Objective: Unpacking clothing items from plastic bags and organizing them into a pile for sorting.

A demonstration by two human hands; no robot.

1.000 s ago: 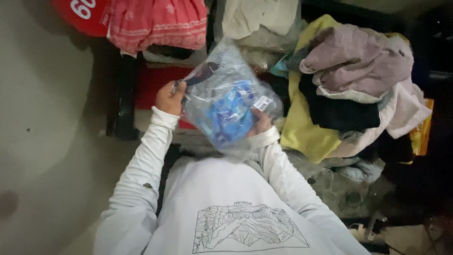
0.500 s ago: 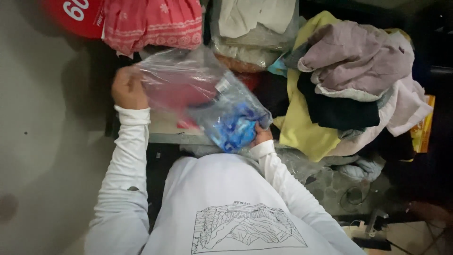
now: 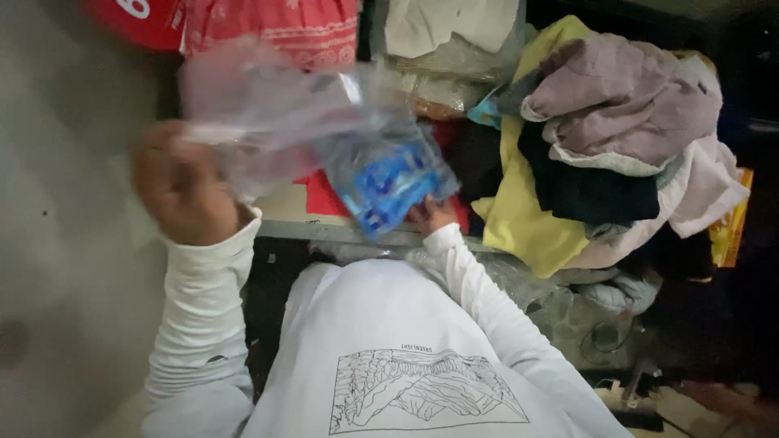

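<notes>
Left hand (image 3: 185,185) has pulled the plastic bag (image 3: 324,138) further open

A pale table (image 3: 284,212) with a grey front edge carries the clothes. A red cloth (image 3: 324,197) lies flat on it near the front edge, and a heap of yellow, black, mauve and pink garments (image 3: 600,138) covers its right end. A pink embroidered garment (image 3: 276,28) and cream folded fabric (image 3: 446,28) sit along the far edge.
</notes>
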